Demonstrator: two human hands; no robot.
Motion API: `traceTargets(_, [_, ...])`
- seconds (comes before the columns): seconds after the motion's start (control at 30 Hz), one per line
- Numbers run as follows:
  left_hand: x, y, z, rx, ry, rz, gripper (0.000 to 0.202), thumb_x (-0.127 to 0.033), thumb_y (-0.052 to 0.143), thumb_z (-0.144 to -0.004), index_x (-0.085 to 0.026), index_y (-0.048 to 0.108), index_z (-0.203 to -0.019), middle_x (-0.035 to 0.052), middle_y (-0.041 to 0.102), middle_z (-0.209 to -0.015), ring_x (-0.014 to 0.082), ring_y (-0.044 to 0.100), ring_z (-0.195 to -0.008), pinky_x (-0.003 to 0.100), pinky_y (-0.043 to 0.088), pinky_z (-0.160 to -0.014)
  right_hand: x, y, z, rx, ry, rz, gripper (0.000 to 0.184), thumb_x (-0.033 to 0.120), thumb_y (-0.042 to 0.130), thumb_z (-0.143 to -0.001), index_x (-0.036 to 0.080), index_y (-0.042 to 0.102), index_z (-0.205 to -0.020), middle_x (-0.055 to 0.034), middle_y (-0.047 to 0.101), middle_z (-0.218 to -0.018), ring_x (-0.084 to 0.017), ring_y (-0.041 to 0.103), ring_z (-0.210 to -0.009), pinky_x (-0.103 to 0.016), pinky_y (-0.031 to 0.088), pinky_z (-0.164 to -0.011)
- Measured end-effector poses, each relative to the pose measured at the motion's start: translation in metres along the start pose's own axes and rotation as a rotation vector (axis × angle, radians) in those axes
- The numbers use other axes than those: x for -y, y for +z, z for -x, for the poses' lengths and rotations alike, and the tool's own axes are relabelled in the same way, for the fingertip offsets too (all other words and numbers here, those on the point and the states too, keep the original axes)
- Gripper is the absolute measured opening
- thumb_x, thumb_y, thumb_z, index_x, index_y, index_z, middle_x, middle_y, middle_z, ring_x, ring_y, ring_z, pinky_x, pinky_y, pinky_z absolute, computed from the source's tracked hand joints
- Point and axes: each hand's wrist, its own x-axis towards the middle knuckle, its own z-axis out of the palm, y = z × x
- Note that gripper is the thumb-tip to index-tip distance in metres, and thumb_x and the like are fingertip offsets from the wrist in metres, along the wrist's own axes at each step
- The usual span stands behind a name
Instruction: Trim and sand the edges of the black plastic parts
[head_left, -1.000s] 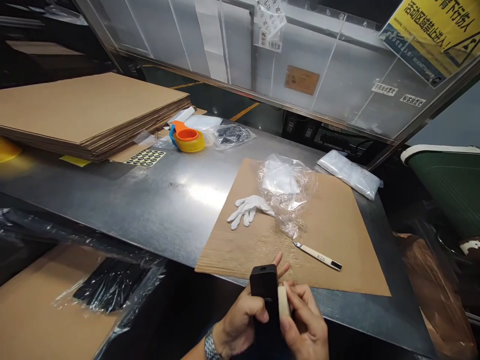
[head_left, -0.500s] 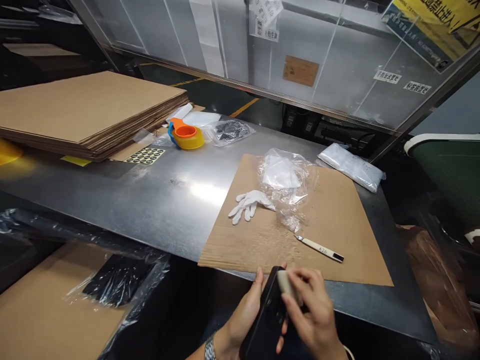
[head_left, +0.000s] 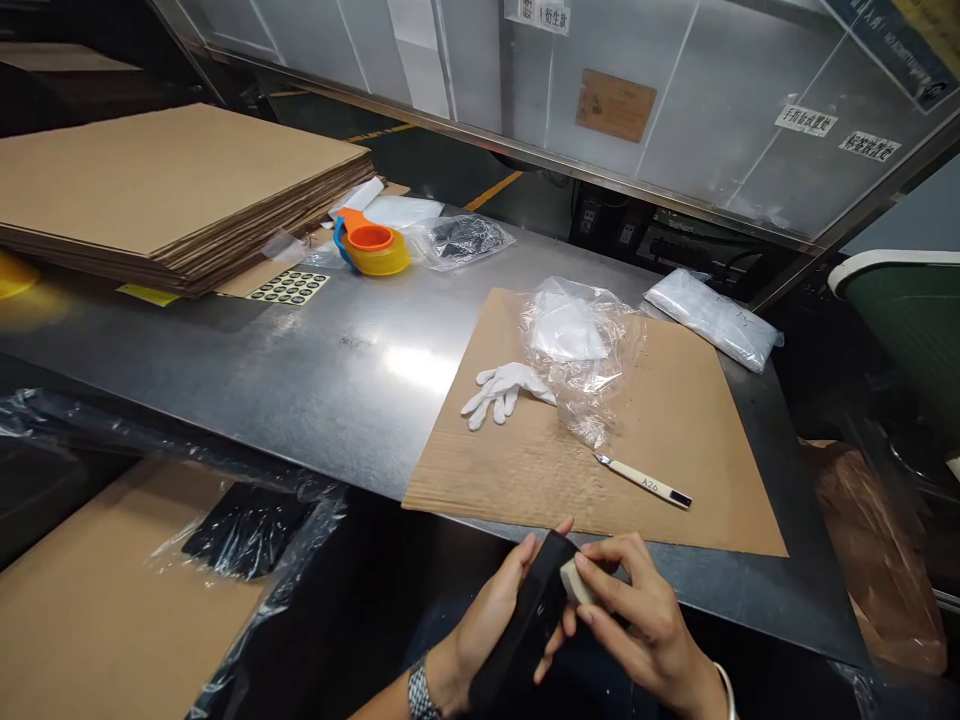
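Observation:
My left hand [head_left: 487,625] is wrapped round a flat black device [head_left: 529,620], held tilted just below the metal table's front edge [head_left: 750,598]. My right hand [head_left: 637,610] pinches a small off-white block [head_left: 574,582] against the device's upper end. Both hands are closed. A watch sits on my left wrist [head_left: 420,692]. Just beyond the hands lies a brown cardboard sheet [head_left: 675,440] on the table.
On the cardboard lie a white glove [head_left: 501,390], crumpled clear plastic bags [head_left: 577,350] and a white-handled knife [head_left: 645,482]. A tape dispenser [head_left: 371,250], a sticker sheet [head_left: 289,287] and a stack of cardboard sheets [head_left: 172,190] sit at the back left. A cardboard box with black-filled plastic [head_left: 247,525] stands low left.
The black device has tipped from upright to slanting left. My right hand slid the off-white block along its top end. The view shifted slightly downward.

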Motion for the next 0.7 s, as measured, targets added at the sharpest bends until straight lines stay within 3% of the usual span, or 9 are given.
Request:
traceTargets(0.07, [-0.003,0.004,0.002,-0.079,0.105,-0.155,0.061,-0.055,0.028,-0.088,-0.025,0.027,-0.141,0.0003,0.06,-0.053,0.0106,0.049,-0.039,0.017,0.039,-0.035,0.003,0.004,-0.003,-0.087,0.009,0.036,0.053,0.009,0.048,-0.084,0.024,0.038,-0.134,-0.0109,0.049,-0.108,-0.022,0.049,-0.094,-0.04,0.047,-0.076])
traceTargets(0.13, [-0.008,0.007,0.004,-0.16,0.195,-0.314,0.059,-0.055,0.035,-0.086,-0.024,0.037,-0.137,0.0049,0.068,-0.072,0.0143,0.057,-0.052,0.023,0.045,-0.044,0.013,0.008,-0.01,-0.16,0.013,0.113,0.053,0.008,0.049,-0.083,0.021,0.038,-0.134,-0.0118,0.05,-0.107,-0.022,0.049,-0.092,-0.04,0.047,-0.075])
traceTargets(0.2, [-0.012,0.008,0.006,-0.214,0.28,-0.402,0.052,-0.053,0.037,-0.087,-0.025,0.049,-0.129,0.0078,0.066,-0.109,0.0213,0.062,-0.089,0.031,0.05,-0.074,0.026,0.013,-0.017,-0.14,-0.017,0.193,0.049,0.007,0.05,-0.082,0.015,0.043,-0.129,-0.013,0.052,-0.103,-0.021,0.05,-0.089,-0.039,0.048,-0.073])
traceTargets(0.27, [-0.014,0.006,0.006,-0.202,0.305,-0.365,0.049,-0.05,0.033,-0.089,-0.025,0.054,-0.125,0.0034,0.052,-0.133,0.0233,0.043,-0.123,0.035,0.031,-0.103,0.039,0.018,-0.02,-0.088,-0.1,0.256,0.04,0.006,0.05,-0.08,0.008,0.05,-0.119,-0.0139,0.056,-0.094,-0.021,0.051,-0.083,-0.035,0.049,-0.068])
traceTargets(0.33, [-0.013,0.004,0.006,-0.155,0.255,-0.262,0.05,-0.051,0.029,-0.09,-0.025,0.052,-0.126,0.0008,0.045,-0.139,0.0231,0.03,-0.133,0.038,0.017,-0.11,0.046,0.022,-0.021,-0.058,-0.184,0.304,0.033,0.008,0.05,-0.078,0.005,0.055,-0.111,-0.0136,0.057,-0.086,-0.02,0.05,-0.076,-0.033,0.05,-0.062])
traceTargets(0.4, [-0.01,0.003,0.006,-0.135,0.218,-0.183,0.051,-0.053,0.03,-0.089,-0.026,0.051,-0.127,0.0007,0.044,-0.14,0.0241,0.028,-0.134,0.04,0.016,-0.111,0.045,0.021,-0.022,-0.063,-0.144,0.334,0.031,0.009,0.048,-0.081,0.005,0.056,-0.111,-0.0137,0.057,-0.086,-0.02,0.049,-0.076,-0.032,0.05,-0.061])
traceTargets(0.53, [-0.006,0.005,0.004,-0.131,0.258,-0.111,0.048,-0.051,0.037,-0.087,-0.023,0.057,-0.121,0.0024,0.051,-0.134,0.0225,0.034,-0.13,0.033,0.02,-0.109,0.036,0.013,-0.028,-0.093,0.119,0.361,0.033,0.011,0.045,-0.086,0.009,0.052,-0.118,-0.0137,0.055,-0.092,-0.021,0.049,-0.082,-0.035,0.049,-0.068])
traceTargets(0.63, [-0.012,0.006,0.002,-0.121,0.191,0.051,0.051,-0.054,0.038,-0.086,-0.023,0.056,-0.122,0.0058,0.062,-0.118,0.0213,0.055,-0.109,0.03,0.039,-0.094,0.042,0.02,-0.031,-0.059,0.055,0.283,0.033,0.011,0.047,-0.084,0.008,0.054,-0.117,-0.0128,0.054,-0.091,-0.02,0.049,-0.08,-0.035,0.049,-0.069])
traceTargets(0.7, [-0.015,0.006,0.002,-0.115,0.128,0.139,0.055,-0.058,0.04,-0.083,-0.027,0.05,-0.127,0.0048,0.068,-0.091,0.0168,0.063,-0.078,0.027,0.047,-0.073,0.05,0.031,-0.028,-0.087,-0.061,0.216,0.033,0.012,0.047,-0.082,0.007,0.055,-0.114,-0.0125,0.054,-0.088,-0.019,0.049,-0.077,-0.034,0.049,-0.066])
